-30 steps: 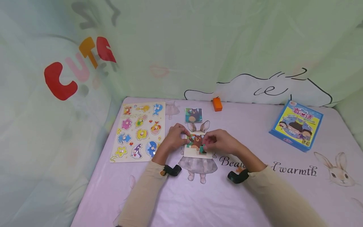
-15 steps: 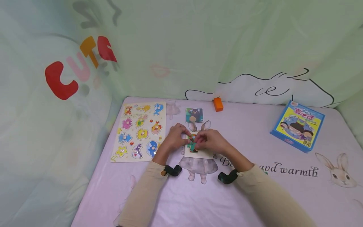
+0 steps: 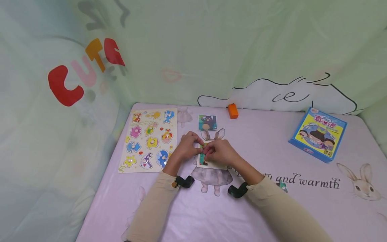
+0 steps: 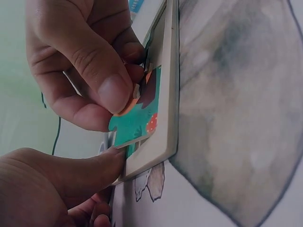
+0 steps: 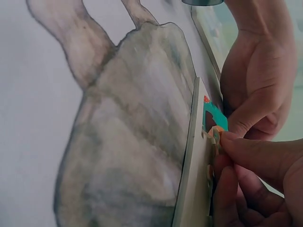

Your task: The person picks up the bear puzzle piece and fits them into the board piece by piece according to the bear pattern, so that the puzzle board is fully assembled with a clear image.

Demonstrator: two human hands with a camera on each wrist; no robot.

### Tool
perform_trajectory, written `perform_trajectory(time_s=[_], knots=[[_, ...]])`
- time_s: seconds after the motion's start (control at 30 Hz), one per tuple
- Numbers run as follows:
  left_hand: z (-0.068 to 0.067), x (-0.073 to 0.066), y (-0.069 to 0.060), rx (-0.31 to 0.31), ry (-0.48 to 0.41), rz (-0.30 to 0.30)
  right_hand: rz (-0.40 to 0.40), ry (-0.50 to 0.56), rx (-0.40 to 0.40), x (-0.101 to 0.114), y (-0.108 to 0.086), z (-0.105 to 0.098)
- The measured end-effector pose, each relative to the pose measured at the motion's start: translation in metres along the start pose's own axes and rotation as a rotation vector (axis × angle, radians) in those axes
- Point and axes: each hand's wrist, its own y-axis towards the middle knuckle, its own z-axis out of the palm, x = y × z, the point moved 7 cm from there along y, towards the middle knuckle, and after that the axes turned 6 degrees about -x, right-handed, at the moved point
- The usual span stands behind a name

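A square puzzle board with a pale frame (image 3: pixel 217 166) lies under both hands. My right hand (image 3: pixel 222 152) pinches a small green puzzle piece (image 4: pixel 135 123) between thumb and finger at the board's lower left corner; the piece sits slightly tilted in the left wrist view. My left hand (image 3: pixel 188 147) holds the board's left edge, thumb against the rim beside the piece. In the right wrist view the piece (image 5: pixel 216 118) shows green with a brown patch and an orange part. The hands hide much of the board.
A picture card of a bear (image 3: pixel 207 123) lies behind the board. On the left is a sea-animal peg board (image 3: pixel 147 141). An orange block (image 3: pixel 232 111) stands at the back, a blue and yellow box (image 3: pixel 318 134) at the right. A small green piece (image 3: pixel 283 186) lies near my right sleeve.
My right hand has moved left across the board with the green piece, to the lower left corner. Another green piece has come into view beside the right sleeve. My left hand has stayed put.
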Motion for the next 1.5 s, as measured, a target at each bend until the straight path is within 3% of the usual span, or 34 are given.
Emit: perform_trajectory(time_s=[0.57,0.8,0.97,1.23,1.5], knots=[[0.0,0.0,0.001,0.005,0.007,0.01,-0.002,-0.077,-0.074,0.001,0.0,-0.005],[0.002,0.004,0.0,0.087,0.011,0.031,0.059,-0.087,-0.065,-0.009,0.001,-0.013],[0.0,0.002,-0.002,0.122,-0.002,0.05,0.056,-0.069,-0.037,-0.009,0.002,-0.013],[0.001,0.003,-0.002,0.119,0.014,0.046,0.031,-0.077,-0.05,-0.006,0.001,-0.013],[0.002,0.004,-0.001,0.105,0.026,0.036,0.059,-0.087,-0.05,-0.01,0.003,-0.008]])
